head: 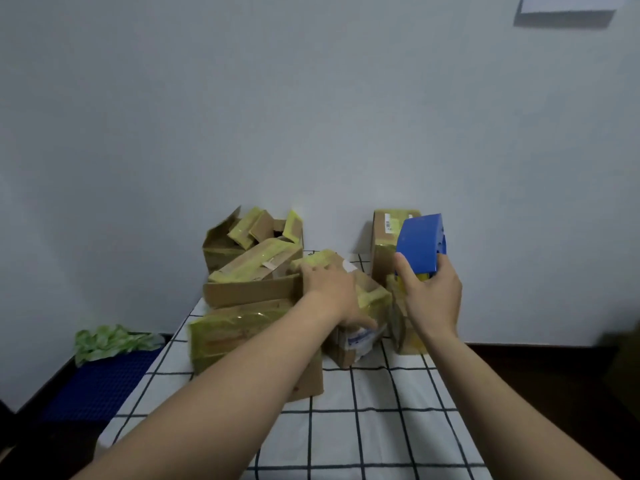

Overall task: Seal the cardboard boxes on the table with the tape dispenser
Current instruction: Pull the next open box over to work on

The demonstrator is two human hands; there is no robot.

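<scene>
Several cardboard boxes with yellowish tape crowd the far end of the table. My left hand (334,289) rests flat on top of a small tilted box (367,327) in the middle, fingers spread over its taped lid. My right hand (431,296) grips a blue tape dispenser (420,242), held upright just right of that box. A larger taped box (225,334) lies under my left forearm. A tall box (386,237) stands behind the dispenser. Another low box (403,327) sits beneath my right hand, mostly hidden.
A white cloth with a dark grid (374,417) covers the table. An open box with raised flaps (249,233) leans at the back left against the wall. To the left, a blue ribbed surface (104,379) holds a crumpled green-white bag (110,341).
</scene>
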